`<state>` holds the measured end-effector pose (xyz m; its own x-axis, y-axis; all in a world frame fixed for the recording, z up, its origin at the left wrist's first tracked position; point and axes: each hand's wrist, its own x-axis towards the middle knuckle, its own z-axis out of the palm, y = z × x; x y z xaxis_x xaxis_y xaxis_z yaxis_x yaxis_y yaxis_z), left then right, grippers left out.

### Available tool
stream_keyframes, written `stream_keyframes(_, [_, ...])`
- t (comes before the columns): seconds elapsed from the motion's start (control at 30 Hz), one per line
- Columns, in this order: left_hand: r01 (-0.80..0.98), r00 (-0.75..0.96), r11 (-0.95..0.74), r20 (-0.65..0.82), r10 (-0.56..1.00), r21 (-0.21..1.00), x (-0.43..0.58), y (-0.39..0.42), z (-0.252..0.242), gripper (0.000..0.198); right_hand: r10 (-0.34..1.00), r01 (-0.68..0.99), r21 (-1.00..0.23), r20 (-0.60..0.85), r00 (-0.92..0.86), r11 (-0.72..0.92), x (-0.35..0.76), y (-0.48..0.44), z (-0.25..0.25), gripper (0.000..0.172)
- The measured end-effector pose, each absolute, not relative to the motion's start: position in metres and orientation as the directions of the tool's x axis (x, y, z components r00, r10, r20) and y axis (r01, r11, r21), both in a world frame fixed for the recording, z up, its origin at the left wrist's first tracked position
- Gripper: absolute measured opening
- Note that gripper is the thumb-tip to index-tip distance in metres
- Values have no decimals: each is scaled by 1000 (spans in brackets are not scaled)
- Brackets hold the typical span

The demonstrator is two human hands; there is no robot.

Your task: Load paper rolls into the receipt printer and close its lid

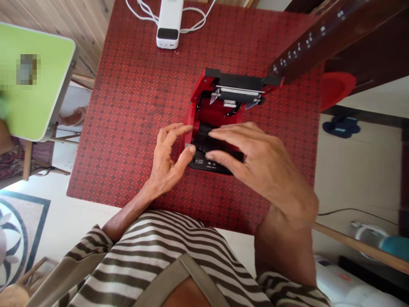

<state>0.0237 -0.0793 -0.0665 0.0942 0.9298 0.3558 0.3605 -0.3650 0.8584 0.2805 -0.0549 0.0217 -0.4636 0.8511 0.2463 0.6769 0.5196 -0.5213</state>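
A small red printer (pixel 213 111) with its lid flipped up stands on a red patterned tablecloth (pixel 134 94). My left hand (pixel 168 160) grips the printer's near left corner, thumb on the black front panel and fingers curled over the red side. My right hand (pixel 255 162) lies over the open black compartment, fingers stretched left and pressing on its inside. What lies under those fingers is hidden.
A white power bank (pixel 168 23) with white cables sits at the table's far edge. A green table (pixel 32 81) stands to the left. Dark wooden furniture (pixel 335 30) rises at the far right, with a red stool (pixel 337 87) beside it.
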Motion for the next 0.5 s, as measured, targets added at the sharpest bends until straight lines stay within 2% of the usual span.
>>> stream_keyframes(0.07, [360, 81, -374, 371, 925, 855, 25, -79, -69, 44, 836, 654, -522, 295, -463, 547, 281, -65, 16, 28])
stream_keyframes(0.2, [350, 59, -388, 394, 917, 852, 26, -77, -73, 42, 816, 632, -518, 397, -419, 577, 278, -72, 7, 17])
stream_keyframes(0.37, [422, 95, -440, 444, 891, 793, 25, -75, -64, 44, 791, 656, -460, 467, -395, 599, 279, -70, 8, 22])
stream_keyframes(0.5, [487, 184, -524, 504, 844, 699, 28, -76, -47, 22, 791, 690, -428, 493, -363, 584, 285, -73, 6, 20])
